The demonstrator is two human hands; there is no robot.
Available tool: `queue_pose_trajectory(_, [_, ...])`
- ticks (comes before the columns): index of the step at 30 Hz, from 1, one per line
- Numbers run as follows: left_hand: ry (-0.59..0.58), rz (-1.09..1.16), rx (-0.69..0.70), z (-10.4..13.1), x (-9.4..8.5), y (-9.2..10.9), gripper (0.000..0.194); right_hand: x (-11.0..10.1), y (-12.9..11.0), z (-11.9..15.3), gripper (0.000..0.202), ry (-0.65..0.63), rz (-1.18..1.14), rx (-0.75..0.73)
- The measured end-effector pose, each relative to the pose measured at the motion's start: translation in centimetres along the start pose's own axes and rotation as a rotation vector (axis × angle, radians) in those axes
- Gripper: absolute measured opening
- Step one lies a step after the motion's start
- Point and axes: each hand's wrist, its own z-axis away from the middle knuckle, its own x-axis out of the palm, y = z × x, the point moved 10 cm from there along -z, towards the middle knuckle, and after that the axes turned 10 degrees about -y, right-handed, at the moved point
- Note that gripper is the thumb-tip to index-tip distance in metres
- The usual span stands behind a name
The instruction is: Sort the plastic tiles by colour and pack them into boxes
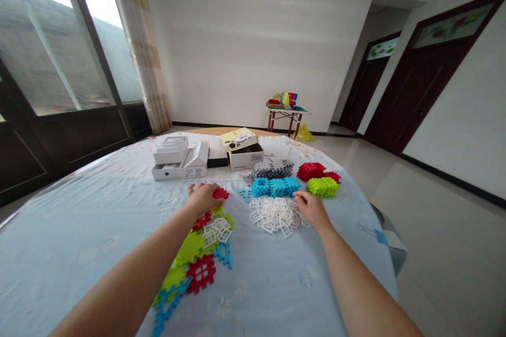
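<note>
Reaching over a tablecloth (276,284): right hand (314,209) beside white lattice pieces (274,215), left hand (202,198) at a red piece (221,194).
The white lattice pieces, right of centre, lie left of and just below the tips of the right hand, the nearer one; its fingers are together, any pinch indiscernible. The left hand's fingers bend, the red piece at their right; whether gripped cannot be told. Above, a blue row's (277,187) long axis runs left to right.

Left hand (202,198) and right hand (312,208) over a cloth-covered table (276,287)
The left is at a red piece (221,193); the right is beside white pieces (273,216), nearer the table's right edge. White boxes (179,172) stand toward its far edge.
</note>
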Motion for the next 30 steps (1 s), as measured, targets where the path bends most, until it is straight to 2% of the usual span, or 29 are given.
queue_pose_trajectory(5, [0.029, -0.016, 0.031, 0.9, -1.0, 1.2, 0.05, -0.4, -0.5, 0.0, 0.031, 0.014, -0.02, -0.014])
queue_pose_trajectory(7, [0.016, 0.018, 0.089, 1.7, -1.1, 2.5, 0.058, -0.5, -1.3, 0.0, 0.03, 0.02, -0.025, -0.035])
queue_pose_trajectory(10, [-0.049, 0.12, 0.224, 3.1, -0.7, 5.6, 0.065, -0.2, -3.5, 0.4, 0.029, 0.008, -0.047, -0.109])
queue_pose_trajectory(14, [-0.149, 0.226, 0.364, 4.4, 0.5, 9.6, 0.068, 2.0, -8.0, 1.6, 0.03, -0.141, -0.109, -0.241])
queue_pose_trajectory(17, [-0.145, 0.246, 0.442, 4.6, 1.2, 11.6, 0.068, 3.9, -10.8, 2.6, 0.033, -0.272, -0.121, -0.311])
queue_pose_trajectory(19, [-0.117, 0.248, 0.486, 4.5, 1.4, 12.5, 0.066, 4.7, -11.7, 3.0, 0.033, -0.307, -0.121, -0.313])
queue_pose_trajectory(25, [-0.05, 0.304, 0.467, 4.1, 0.8, 13.2, 0.049, 5.5, -10.9, 2.9, 0.027, -0.293, -0.147, -0.245])
queue_pose_trajectory(28, [0.028, 0.301, 0.424, 4.1, -1.0, 12.5, 0.043, 5.6, -10.8, 2.9, 0.025, -0.284, -0.051, -0.247])
queue_pose_trajectory(30, [0.081, 0.29, 0.376, 4.0, -2.6, 11.0, 0.043, 5.8, -11.1, 3.0, 0.025, -0.294, 0.018, -0.269])
